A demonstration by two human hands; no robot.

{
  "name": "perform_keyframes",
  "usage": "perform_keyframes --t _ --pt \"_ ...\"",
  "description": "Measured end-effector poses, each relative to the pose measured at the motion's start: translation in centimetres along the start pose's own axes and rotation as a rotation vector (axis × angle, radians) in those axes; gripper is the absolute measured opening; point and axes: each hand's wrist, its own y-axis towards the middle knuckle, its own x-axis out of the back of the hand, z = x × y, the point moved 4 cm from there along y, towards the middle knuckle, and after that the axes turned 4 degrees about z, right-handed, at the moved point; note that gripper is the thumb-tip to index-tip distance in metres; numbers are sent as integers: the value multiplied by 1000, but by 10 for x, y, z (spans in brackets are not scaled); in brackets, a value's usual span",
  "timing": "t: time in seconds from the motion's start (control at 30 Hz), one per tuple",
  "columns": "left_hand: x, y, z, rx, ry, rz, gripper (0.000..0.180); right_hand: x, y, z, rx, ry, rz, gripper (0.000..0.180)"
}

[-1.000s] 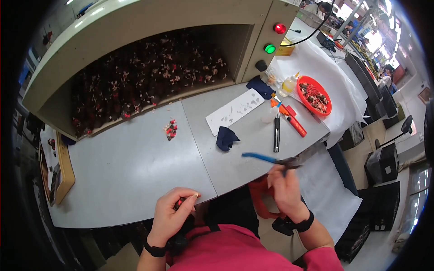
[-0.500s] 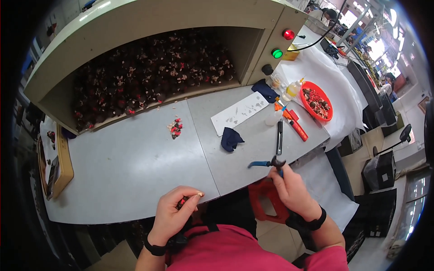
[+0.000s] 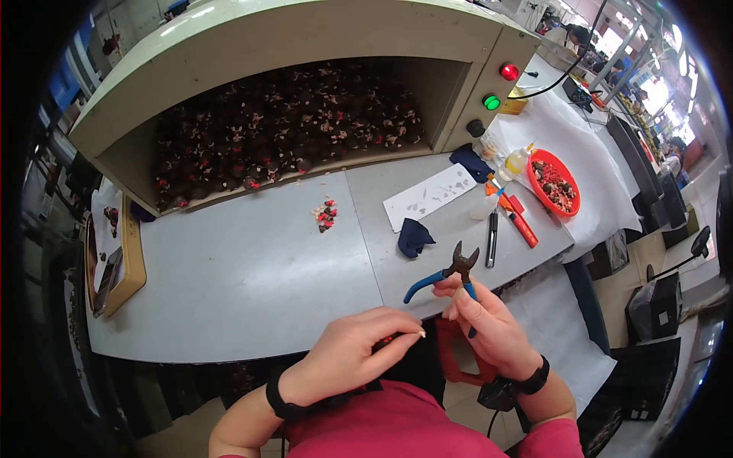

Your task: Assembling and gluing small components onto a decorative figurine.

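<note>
My right hand (image 3: 492, 328) grips blue-handled cutting pliers (image 3: 463, 263) above the table's front edge. Their dark jaws point away from me and stand apart, and the handles are spread. My left hand (image 3: 359, 345) is closed, with a small cream-coloured tip showing at the thumb and forefinger. Inside its fingers is a dark and red small part, mostly hidden, whose kind I cannot make out. Beyond the hands, a little heap of red, dark and cream pieces (image 3: 327, 215) lies on the grey tabletop (image 3: 252, 267).
A beige box-like cabinet (image 3: 305, 42) at the back holds many dark, red and cream small parts (image 3: 282, 126). On the right are a white strip (image 3: 427, 197), navy cloth (image 3: 414, 238), a black pen-like tool (image 3: 492, 239) and a red bowl (image 3: 578, 202). A yellow tray (image 3: 136, 267) stands left.
My left hand has moved right, closer to my right hand. The pliers have turned, so their jaws now point away from me and show open. The whole view has shifted slightly.
</note>
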Motion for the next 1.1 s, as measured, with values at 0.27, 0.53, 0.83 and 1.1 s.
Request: perform_keyframes --t 0.27,0.53,0.83,1.1 --pt "0 3 -3 1 37 -180 14 0 -5 -3 45 344 150 37" --pt "-10 9 -4 73 -99 -101 12 -9 -3 -3 72 466 150 29" --pt "3 -6 0 279 -383 -158 18 -6 -10 34 410 -668 76 12" --pt "8 -9 5 437 -601 -120 20 -11 -14 37 632 -1468 29 23"
